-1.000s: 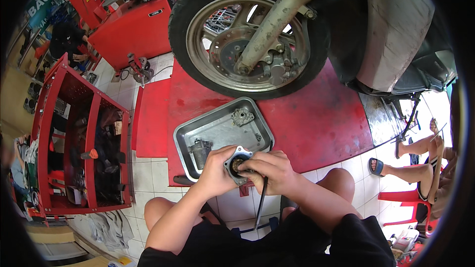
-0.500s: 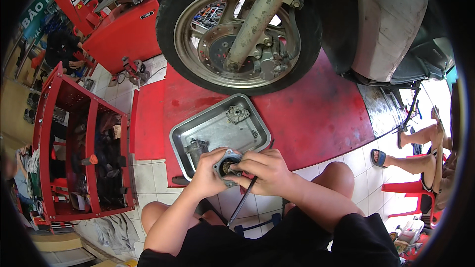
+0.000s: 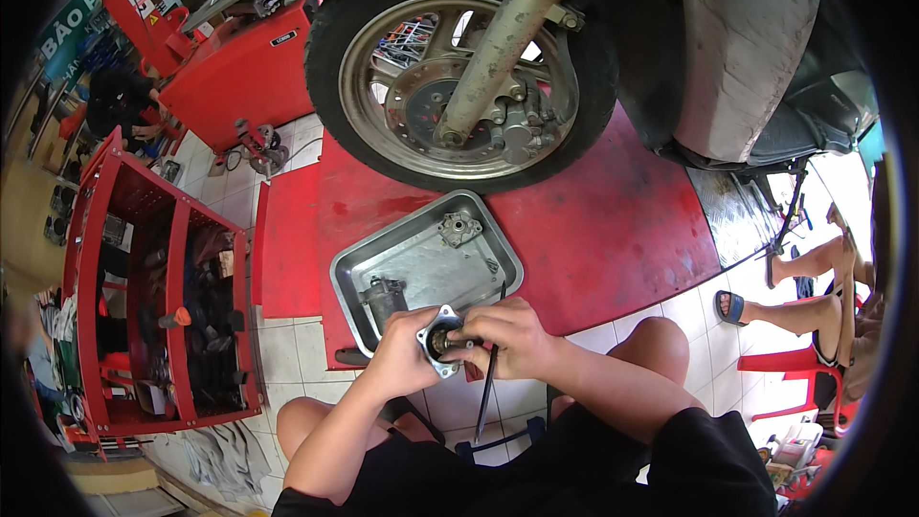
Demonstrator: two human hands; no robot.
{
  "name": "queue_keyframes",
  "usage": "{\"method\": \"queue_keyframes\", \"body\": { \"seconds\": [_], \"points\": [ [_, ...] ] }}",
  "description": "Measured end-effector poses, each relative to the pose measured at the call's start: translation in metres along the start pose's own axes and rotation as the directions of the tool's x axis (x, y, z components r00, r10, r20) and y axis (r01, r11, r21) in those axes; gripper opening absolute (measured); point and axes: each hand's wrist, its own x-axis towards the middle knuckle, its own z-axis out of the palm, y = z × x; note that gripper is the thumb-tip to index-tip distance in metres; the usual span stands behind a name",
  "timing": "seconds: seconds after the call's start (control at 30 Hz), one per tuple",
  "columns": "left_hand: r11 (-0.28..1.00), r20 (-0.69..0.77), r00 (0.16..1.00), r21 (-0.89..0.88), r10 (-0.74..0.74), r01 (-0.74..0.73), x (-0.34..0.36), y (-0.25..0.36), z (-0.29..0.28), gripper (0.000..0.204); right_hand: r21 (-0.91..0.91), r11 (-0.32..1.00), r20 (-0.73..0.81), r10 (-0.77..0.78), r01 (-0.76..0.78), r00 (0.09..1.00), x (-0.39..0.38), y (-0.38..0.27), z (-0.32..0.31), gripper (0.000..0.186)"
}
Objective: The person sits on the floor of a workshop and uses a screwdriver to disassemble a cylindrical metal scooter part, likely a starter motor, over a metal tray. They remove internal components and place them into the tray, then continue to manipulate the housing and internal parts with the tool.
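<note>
My left hand [image 3: 407, 352] is wrapped around a grey metal housing [image 3: 424, 337], whose flanged round opening faces up and right. Inside the opening are dark, brownish inner parts [image 3: 440, 342]. At its mouth, the thumb and fingers of my right hand [image 3: 507, 335] pinch a small metal shaft-like piece [image 3: 461, 344]. A long, thin dark rod-shaped tool [image 3: 488, 393] is also tucked in my right hand, its lower end hanging toward the floor. Just beyond my hands lies a metal tray [image 3: 431, 273] holding a cylindrical metal part [image 3: 387, 299] and a flanged metal cover [image 3: 459, 228].
A scooter's front wheel [image 3: 325, 86] stands on a red platform [image 3: 593, 220] beyond the tray. To the left is a red tool cart [image 3: 177, 278] with an orange-handled tool [image 3: 176, 317]. A seated person's sandalled foot [image 3: 732, 306] is at right; another person [image 3: 120, 101] is far left.
The thin tool has swung to a more upright angle in my right hand. The housing has turned a little, its opening showing more, and my right fingers have shifted at its mouth.
</note>
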Motion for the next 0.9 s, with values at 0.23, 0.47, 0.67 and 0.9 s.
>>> {"method": "queue_keyframes", "body": {
  "seconds": [0.23, 0.47, 0.67, 0.9],
  "points": [
    [0.958, -0.212, 0.951, -0.228, -0.224, 0.174, 0.001, -0.018, -0.002, 0.033, 0.014, 0.958, 0.07, 0.284, -0.286, 0.956, 0.024, 0.015, -0.007, 0.03],
    [0.852, -0.525, 0.735, -0.504, -0.429, 0.138, 0.01, -0.031, -0.037, 0.027, -0.496, 0.73, -0.021, 0.531, -0.47, 0.847, 0.028, 0.084, -0.015, 0.036],
    [0.776, -0.565, 0.646, -0.627, -0.513, 0.068, 0.012, -0.045, -0.046, 0.025, -0.762, 0.549, 0.138, 0.658, -0.345, 0.74, 0.025, 0.119, -0.007, 0.067],
    [0.73, -0.499, 0.67, -0.677, -0.55, 0.095, 0.012, -0.04, -0.044, 0.027, -0.769, 0.524, 0.106, 0.67, -0.367, 0.735, 0.029, 0.124, 0.022, 0.078]
  ]
}}
